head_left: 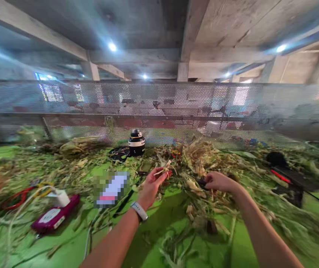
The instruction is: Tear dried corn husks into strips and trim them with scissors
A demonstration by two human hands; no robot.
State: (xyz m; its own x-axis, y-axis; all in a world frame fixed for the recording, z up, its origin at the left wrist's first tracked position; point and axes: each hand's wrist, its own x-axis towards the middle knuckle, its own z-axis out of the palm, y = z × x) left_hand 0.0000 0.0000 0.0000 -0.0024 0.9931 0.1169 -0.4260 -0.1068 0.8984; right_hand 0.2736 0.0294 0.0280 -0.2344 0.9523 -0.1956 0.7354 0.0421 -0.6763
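Observation:
My left hand (149,190), with a pale watch band at the wrist, is closed on a small bundle of dried corn husk (165,169). Thin pale strips stick out of the bundle past the fingertips. To the right, my right hand (220,182) reaches down among loose husks with its fingers bent together. At its fingertips is a small dark object (202,182), too blurred to name. Dry husk pieces (194,185) lie just beside that hand, and a larger heap of husks (197,154) rises behind both hands.
Husk scraps cover much of the green table (173,214). On the left are a phone (113,189), a maroon power bank (56,216) with a white plug and cables. A black jar-like container (136,143) stands behind. A perforated metal screen (159,111) borders the back.

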